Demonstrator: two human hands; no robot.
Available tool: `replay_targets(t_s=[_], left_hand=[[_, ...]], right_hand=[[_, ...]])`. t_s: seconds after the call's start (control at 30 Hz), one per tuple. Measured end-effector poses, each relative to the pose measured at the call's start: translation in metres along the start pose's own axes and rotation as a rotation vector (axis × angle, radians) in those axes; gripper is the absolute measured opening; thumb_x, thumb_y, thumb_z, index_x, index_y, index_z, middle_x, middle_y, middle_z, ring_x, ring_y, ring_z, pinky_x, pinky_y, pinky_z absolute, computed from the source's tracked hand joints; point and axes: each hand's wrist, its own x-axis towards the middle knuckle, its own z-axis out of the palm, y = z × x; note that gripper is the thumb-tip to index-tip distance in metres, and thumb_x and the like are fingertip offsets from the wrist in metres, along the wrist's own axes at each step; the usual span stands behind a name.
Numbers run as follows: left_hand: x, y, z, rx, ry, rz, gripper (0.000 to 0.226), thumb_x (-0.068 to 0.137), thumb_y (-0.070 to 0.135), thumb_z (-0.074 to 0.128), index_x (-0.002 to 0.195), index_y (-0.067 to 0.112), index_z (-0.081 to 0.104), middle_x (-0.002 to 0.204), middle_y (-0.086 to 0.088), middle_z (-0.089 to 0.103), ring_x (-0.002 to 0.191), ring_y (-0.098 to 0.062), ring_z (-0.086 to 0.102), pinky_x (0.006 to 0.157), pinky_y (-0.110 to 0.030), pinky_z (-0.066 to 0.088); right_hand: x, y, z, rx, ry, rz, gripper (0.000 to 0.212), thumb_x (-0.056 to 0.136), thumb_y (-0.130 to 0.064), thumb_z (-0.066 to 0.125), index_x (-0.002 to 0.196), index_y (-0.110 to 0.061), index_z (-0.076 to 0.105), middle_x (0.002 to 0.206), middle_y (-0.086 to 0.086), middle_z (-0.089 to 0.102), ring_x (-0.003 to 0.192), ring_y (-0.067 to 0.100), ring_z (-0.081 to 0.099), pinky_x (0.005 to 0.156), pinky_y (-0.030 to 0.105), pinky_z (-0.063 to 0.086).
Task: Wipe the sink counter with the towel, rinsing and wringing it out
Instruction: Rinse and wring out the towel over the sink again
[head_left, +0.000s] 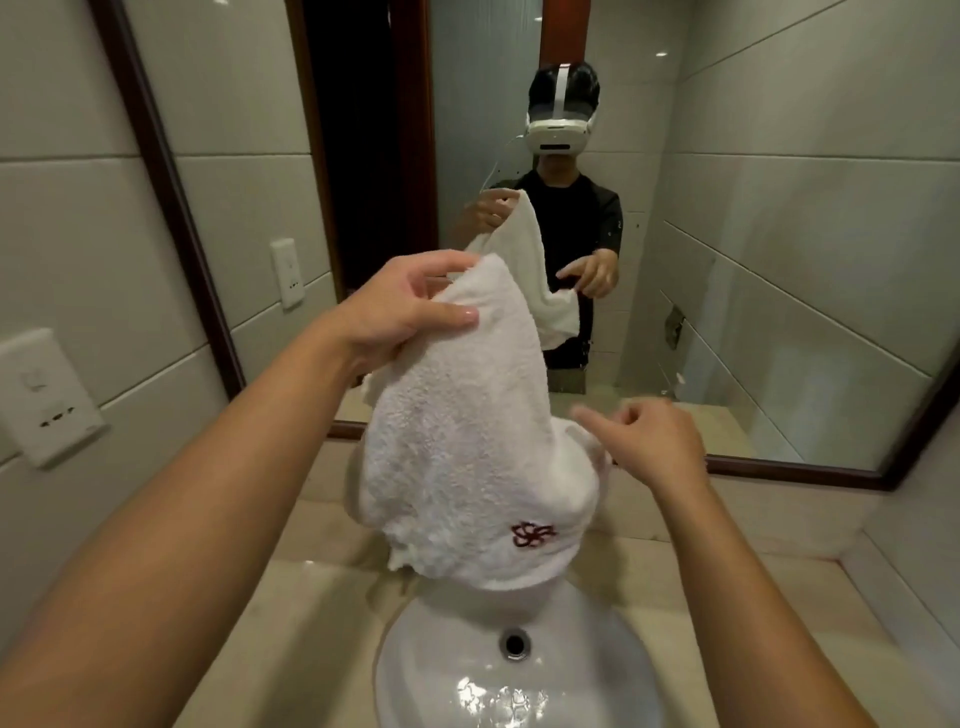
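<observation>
A pale tiled bathroom wall carried two white wall sockets (49, 397) out beyond the left hand, and a dark-framed mirror (779, 234) stood behind both hands, above a beige stone counter (291, 613). The left hand (400, 317) was raised in front of the mirror, its thumb and curled fingers pinching the top edge of a white towel (467, 441). The towel hung down from that grip in a loose cone, a dark red embroidered mark (532, 534) near its lower hem, and its bottom edge hung over the back rim of the white sink (441, 665) below the hands. To the right and lower, the right hand (649, 441) hovered just beside the towel's right fold, fingers loosely curled with the forefinger extended towards the cloth; whether it touched the towel could not be told. The hands were apart, with the towel between them.
</observation>
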Motion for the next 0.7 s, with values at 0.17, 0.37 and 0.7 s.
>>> replay_targets(t_s=[0.17,0.37,0.7], left_hand=[[0.008,0.012,0.020,0.250,-0.189,-0.017,0.041,0.080,0.007,0.075,0.118,0.021,0.067,0.110,-0.007,0.071,0.102,-0.026,0.068,0.088,-0.042,0.055],[0.003,0.013,0.011,0.619,-0.193,-0.025,0.031,0.077,0.022,0.081,0.105,0.025,0.068,0.093,-0.002,0.071,0.084,-0.015,0.069,0.070,-0.028,0.055],[-0.002,0.039,0.000,0.784,-0.138,0.015,0.019,0.075,0.026,0.081,0.089,0.021,0.070,0.089,0.009,0.070,0.086,-0.008,0.066,0.075,-0.026,0.054]], right_hand=[[0.011,-0.044,0.002,0.891,-0.451,-0.344,0.083,0.078,-0.031,0.081,0.148,-0.031,0.037,0.146,-0.003,0.048,0.128,0.015,0.052,0.096,0.028,0.048],[0.021,-0.049,0.008,0.706,-0.543,-0.424,0.036,0.069,-0.020,0.083,0.100,-0.006,0.073,0.102,0.018,0.073,0.096,0.035,0.070,0.088,0.055,0.053],[0.036,-0.032,-0.004,0.816,-0.822,-0.259,0.074,0.048,-0.035,0.094,0.108,-0.005,0.064,0.101,0.018,0.065,0.088,0.030,0.064,0.075,0.036,0.054]])
